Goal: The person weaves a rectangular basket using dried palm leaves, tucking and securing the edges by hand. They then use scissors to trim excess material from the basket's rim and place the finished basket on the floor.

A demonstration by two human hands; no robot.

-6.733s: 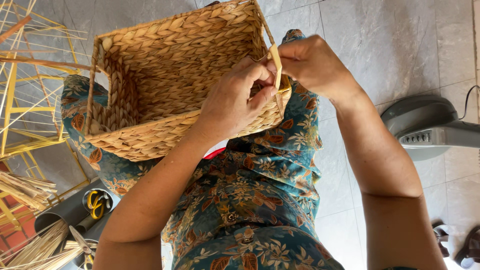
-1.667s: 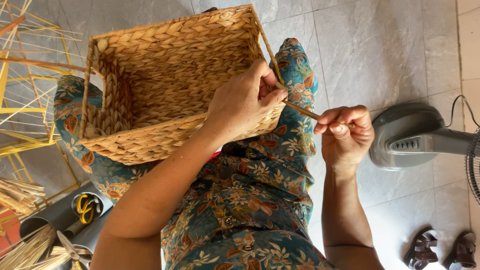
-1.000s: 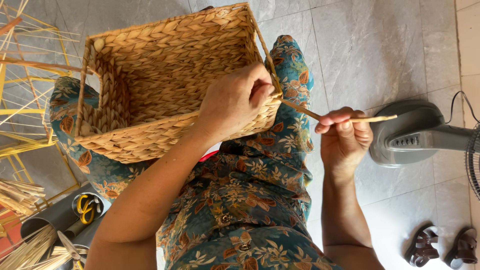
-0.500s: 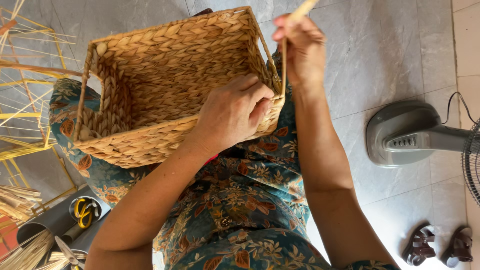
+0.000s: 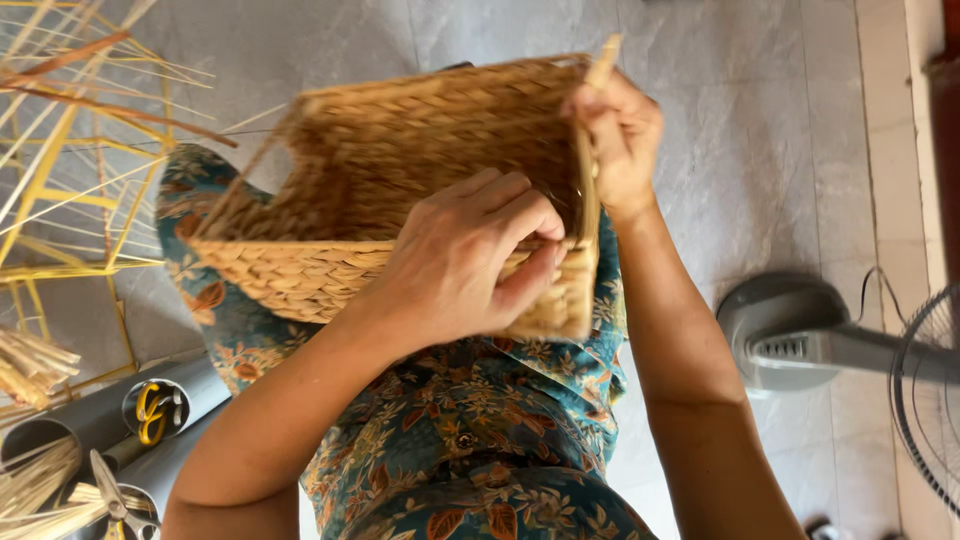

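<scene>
A rectangular woven straw basket [image 5: 400,170] rests on my lap, its opening facing up. My left hand [image 5: 470,260] grips the near right corner of its rim, fingers curled over the edge. My right hand [image 5: 620,135] is raised at the far right corner, pinching a pale flat weaving strand [image 5: 592,150] that runs down along the basket's right edge. The strand's tip sticks up above my fingers.
A yellow wire frame [image 5: 70,170] stands at the left on the grey tiled floor. Grey tubes [image 5: 150,405] at lower left hold scissors and bundles of straw [image 5: 35,365]. A floor fan [image 5: 840,350] sits at the right.
My right hand pulled the strand out to the right, then swung it up to the basket's far right corner. The basket tilted and came closer; my left hand stayed on the rim.
</scene>
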